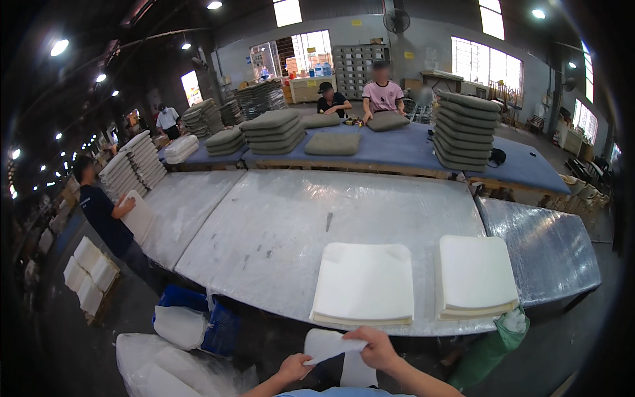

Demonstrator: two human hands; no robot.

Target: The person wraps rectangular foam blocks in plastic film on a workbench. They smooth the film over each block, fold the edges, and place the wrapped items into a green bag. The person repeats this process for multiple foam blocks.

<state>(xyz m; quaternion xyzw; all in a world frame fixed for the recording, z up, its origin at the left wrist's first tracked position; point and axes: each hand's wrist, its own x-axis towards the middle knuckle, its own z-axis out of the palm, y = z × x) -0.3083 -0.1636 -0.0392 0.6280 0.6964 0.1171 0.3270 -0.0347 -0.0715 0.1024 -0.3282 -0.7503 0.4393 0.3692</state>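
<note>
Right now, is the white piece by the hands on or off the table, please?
Off: the white piece is held between the left hand and right hand, in front of the table.

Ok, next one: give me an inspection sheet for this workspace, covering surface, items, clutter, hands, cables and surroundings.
Surface: silvery, plastic-covered table, with some dark marks.
Job's things: white sheet-like piece held in front of the table's near edge; two white pad stacks, the left stack and the right stack, near that edge.
Clutter: blue crate and a clear plastic bag to the left, green sack to the right.
Hands: left hand and right hand both grip the white piece.
Cables: nothing seen.
Surroundings: blue-topped table beyond, with grey cushions; co-workers there, and one in a dark top at left.
</note>
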